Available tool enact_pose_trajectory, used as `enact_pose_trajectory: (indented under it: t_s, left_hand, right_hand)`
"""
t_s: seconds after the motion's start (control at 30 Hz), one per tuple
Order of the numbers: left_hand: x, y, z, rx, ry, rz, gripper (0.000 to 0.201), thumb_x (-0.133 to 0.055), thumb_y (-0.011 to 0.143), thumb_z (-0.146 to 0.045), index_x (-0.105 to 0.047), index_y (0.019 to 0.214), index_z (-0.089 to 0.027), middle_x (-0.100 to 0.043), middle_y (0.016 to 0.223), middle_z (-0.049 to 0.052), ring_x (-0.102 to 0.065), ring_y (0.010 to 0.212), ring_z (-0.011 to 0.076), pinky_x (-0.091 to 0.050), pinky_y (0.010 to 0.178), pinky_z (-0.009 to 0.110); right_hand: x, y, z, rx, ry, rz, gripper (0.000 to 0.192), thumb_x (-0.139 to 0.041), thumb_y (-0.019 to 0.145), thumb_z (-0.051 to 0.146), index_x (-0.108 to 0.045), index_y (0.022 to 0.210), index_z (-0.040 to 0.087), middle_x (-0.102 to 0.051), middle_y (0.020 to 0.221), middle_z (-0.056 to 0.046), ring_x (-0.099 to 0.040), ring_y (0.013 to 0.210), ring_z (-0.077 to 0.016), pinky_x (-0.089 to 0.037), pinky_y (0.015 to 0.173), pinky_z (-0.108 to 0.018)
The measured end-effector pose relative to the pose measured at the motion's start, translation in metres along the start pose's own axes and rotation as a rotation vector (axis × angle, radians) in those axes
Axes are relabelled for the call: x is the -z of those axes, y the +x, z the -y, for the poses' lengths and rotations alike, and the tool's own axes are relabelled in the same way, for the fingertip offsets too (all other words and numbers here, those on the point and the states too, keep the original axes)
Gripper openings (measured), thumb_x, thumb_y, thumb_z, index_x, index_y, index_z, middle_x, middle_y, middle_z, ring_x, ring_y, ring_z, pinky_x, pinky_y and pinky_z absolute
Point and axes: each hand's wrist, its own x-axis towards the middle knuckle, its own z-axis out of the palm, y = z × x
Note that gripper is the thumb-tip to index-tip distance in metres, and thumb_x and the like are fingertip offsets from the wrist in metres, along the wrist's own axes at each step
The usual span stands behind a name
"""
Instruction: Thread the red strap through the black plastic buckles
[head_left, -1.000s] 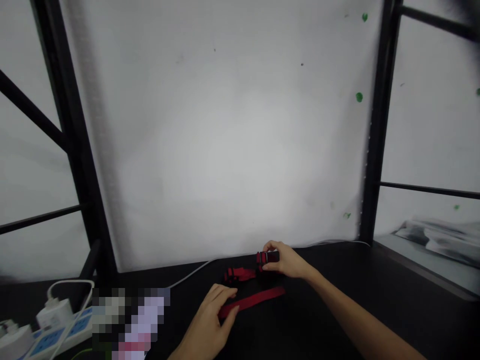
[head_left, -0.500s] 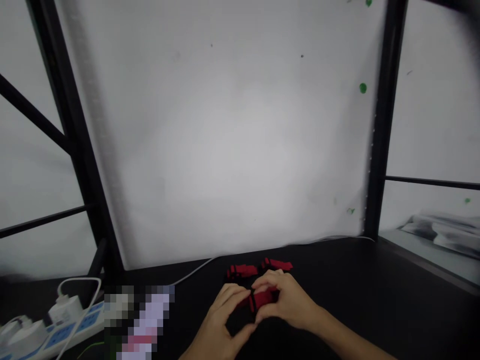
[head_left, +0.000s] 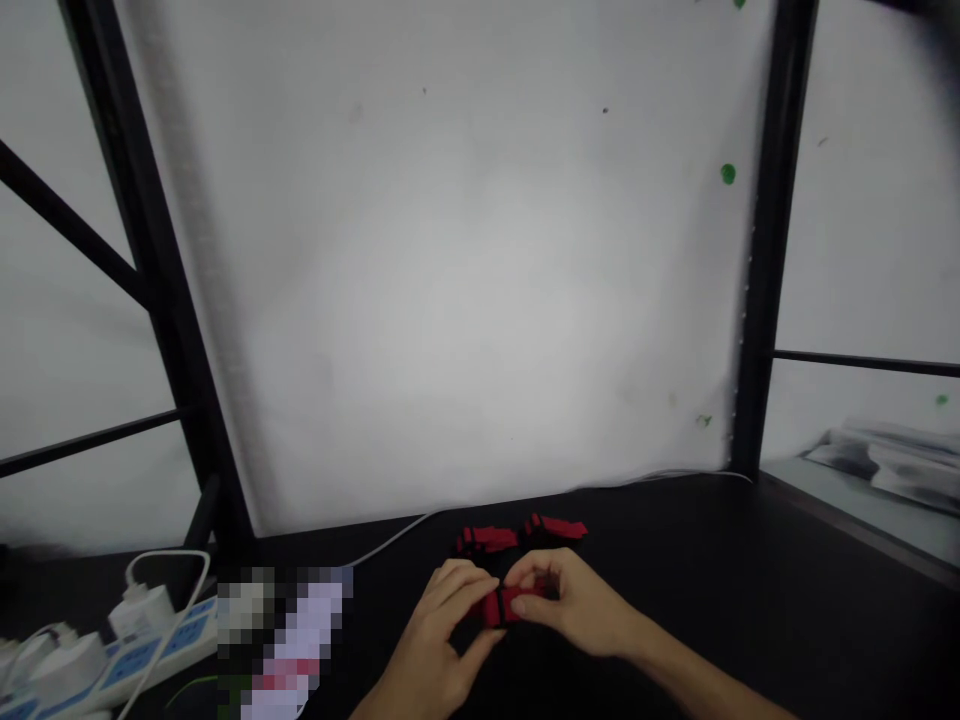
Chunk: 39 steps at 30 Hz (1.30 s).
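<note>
A folded red strap (head_left: 491, 608) with a black band across it is held low over the black table, between both hands. Around its left end, my left hand (head_left: 442, 635) grips with the thumb below and the fingers above. My right hand (head_left: 577, 605) pinches the right part, its thumb pressed on the red face near the black band. Fingers cover much of the strap's ends. Just beyond the hands lie two similar red bundles with black parts, a left strap bundle (head_left: 496, 539) and a right strap bundle (head_left: 562, 527).
On the left stands a white power strip (head_left: 169, 650) with plugs and a white cable. A blurred-out pale item (head_left: 307, 620) lies beside it. Behind the black table (head_left: 675, 560) rises a white panel (head_left: 480, 300) between black posts. Plastic-wrapped material (head_left: 900, 460) sits at the right.
My right thumb has moved up from the strap's lower edge onto its red face. The held strap has shifted slightly left. The two bundles behind lie as before.
</note>
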Motion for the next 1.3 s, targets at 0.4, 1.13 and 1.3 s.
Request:
enact_pose_trajectory:
  t_s: [0.4,1.13,1.3]
  left_hand:
    - [0.01,0.004,-0.007,0.02,0.143,0.088,0.026,-0.05,0.091,-0.017,-0.065,0.112,-0.02,-0.066,0.087,0.009,-0.06,0.081,0.023,-0.053,0.073,0.036]
    - [-0.008,0.005,-0.007,-0.098,0.054,-0.244,0.02,-0.056,0.087,-0.01,-0.065,0.1,-0.023,-0.068,0.096,0.008,-0.061,0.095,0.0239,-0.052,0.085,0.039]
    - [0.005,0.003,-0.011,-0.141,0.062,-0.115,0.022,-0.053,0.087,-0.007,-0.061,0.102,-0.02,-0.066,0.092,0.008,-0.06,0.09,0.0227,-0.051,0.081,0.037]
  right_hand:
    - [-0.002,-0.005,0.004,0.096,-0.382,-0.072,0.055,-0.08,0.07,0.042,-0.063,0.12,0.027,-0.063,0.11,-0.006,-0.055,0.102,-0.0252,-0.042,0.094,-0.04]
    - [-0.024,-0.001,0.002,-0.092,0.461,-0.179,0.038,-0.089,0.056,0.029,-0.072,0.089,0.019,-0.065,0.072,0.002,-0.058,0.068,-0.0142,-0.046,0.067,-0.026]
    - [-0.011,0.001,0.006,-0.132,0.372,-0.134,0.023,-0.084,0.061,0.027,-0.072,0.079,0.017,-0.064,0.066,0.002,-0.054,0.061,-0.012,-0.043,0.06,-0.024]
